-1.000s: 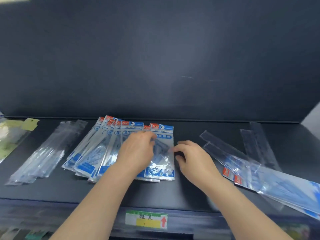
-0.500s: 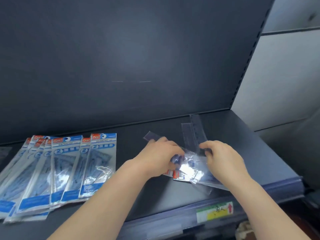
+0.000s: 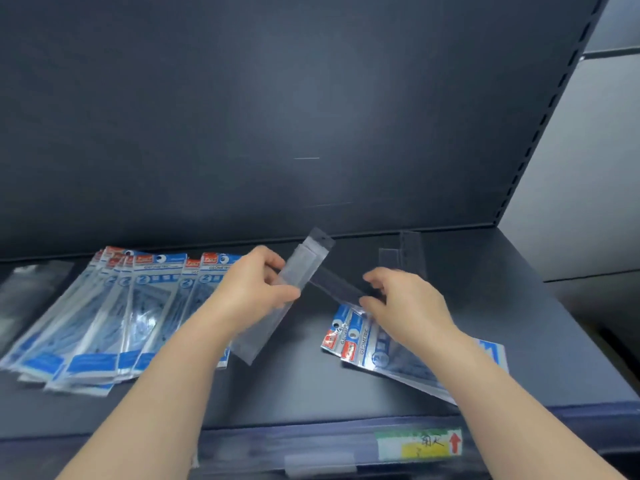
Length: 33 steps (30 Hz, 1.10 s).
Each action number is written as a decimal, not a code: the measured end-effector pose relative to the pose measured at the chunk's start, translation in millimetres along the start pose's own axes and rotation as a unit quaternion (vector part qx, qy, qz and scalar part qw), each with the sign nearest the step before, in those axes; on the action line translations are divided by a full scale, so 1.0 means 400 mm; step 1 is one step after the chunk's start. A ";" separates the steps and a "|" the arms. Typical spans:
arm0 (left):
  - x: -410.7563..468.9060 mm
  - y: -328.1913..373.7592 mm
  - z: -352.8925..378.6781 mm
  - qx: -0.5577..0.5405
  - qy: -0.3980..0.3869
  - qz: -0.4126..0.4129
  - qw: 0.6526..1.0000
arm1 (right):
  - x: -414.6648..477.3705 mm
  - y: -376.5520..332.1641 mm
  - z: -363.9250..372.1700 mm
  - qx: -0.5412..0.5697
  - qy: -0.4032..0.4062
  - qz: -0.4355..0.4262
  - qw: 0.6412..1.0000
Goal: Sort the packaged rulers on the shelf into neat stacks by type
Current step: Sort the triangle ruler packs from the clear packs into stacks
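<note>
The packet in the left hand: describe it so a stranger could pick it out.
On the dark shelf, between a fan of blue-labelled packs and a smaller pile, the left hand grips a long narrow packet, tilted. Unlike them it is plain clear plastic with no print; the right hand pinches a darker strip.

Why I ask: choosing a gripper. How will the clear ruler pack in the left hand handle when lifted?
Probably stiff: the pack is straight though the left hand pinches it midway. Likely light: finger and thumb carry it, as the right hand pinches a darker pack. Its clear film may be slippery.
</note>
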State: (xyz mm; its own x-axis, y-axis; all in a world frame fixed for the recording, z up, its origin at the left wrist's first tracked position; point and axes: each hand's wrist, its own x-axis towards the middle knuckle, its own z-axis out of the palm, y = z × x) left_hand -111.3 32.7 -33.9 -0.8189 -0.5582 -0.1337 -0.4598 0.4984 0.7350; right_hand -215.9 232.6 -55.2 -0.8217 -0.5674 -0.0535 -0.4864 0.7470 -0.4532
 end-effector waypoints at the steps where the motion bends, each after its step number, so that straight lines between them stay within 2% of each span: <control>1: -0.007 -0.006 0.005 -0.048 0.000 -0.023 0.999 | 0.012 -0.020 0.010 -0.014 -0.015 -0.008 1.000; 3: -0.019 -0.014 0.016 -0.094 0.006 -0.042 0.995 | 0.038 -0.050 0.025 -0.069 -0.043 -0.015 0.997; 5: -0.027 -0.020 0.023 -0.082 0.026 -0.036 0.996 | 0.063 -0.066 0.024 -0.103 -0.082 -0.006 0.991; 9: -0.033 -0.040 0.014 -0.059 0.078 -0.027 0.995 | 0.083 -0.070 0.007 -0.080 -0.134 0.000 0.988; 13: -0.031 -0.017 -0.013 0.035 0.118 0.025 0.992 | 0.070 -0.064 -0.011 -0.077 -0.072 -0.038 0.994; 16: -0.029 0.025 -0.005 0.080 0.052 0.063 0.993 | 0.068 -0.075 -0.035 -0.114 -0.067 -0.077 0.988; 18: -0.026 0.038 0.015 0.106 0.003 0.070 0.992 | 0.062 -0.074 -0.047 -0.094 -0.034 -0.108 0.989; 20: -0.022 0.035 0.031 0.094 -0.011 0.070 0.993 | 0.059 -0.057 -0.050 -0.062 0.018 -0.110 0.992; 22: -0.018 0.034 0.040 0.062 0.000 0.062 0.996 | 0.051 -0.036 -0.046 -0.031 0.118 -0.074 0.990; 24: -0.016 0.036 0.047 -0.006 0.019 0.026 0.999 | 0.045 -0.020 -0.045 0.039 0.200 -0.005 0.979; 25: -0.018 0.040 0.051 -0.057 0.026 0.007 0.998 | 0.042 -0.017 -0.048 0.112 0.192 0.032 0.974; 27: -0.026 0.048 0.058 -0.146 0.035 -0.011 0.989 | 0.040 -0.018 -0.033 0.312 0.086 0.097 0.941; 29: -0.038 0.057 0.067 -0.192 0.026 -0.017 0.981 | 0.039 -0.032 0.001 0.452 -0.022 0.105 0.885; 31: -0.055 0.062 0.075 -0.197 0.012 -0.022 0.980 | 0.042 -0.054 0.031 0.508 -0.064 0.074 0.856; 33: -0.074 0.056 0.069 -0.189 0.032 -0.036 0.981 | 0.045 -0.089 0.040 0.540 -0.083 0.052 0.836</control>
State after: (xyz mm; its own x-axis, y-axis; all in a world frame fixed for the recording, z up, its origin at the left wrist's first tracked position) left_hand -107.0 78.8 -31.8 -0.7599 -0.6299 -0.1602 -0.3449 0.1818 0.9209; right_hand -208.6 190.5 -54.4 -0.7471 -0.6259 -0.2239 0.2104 0.0968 -0.9728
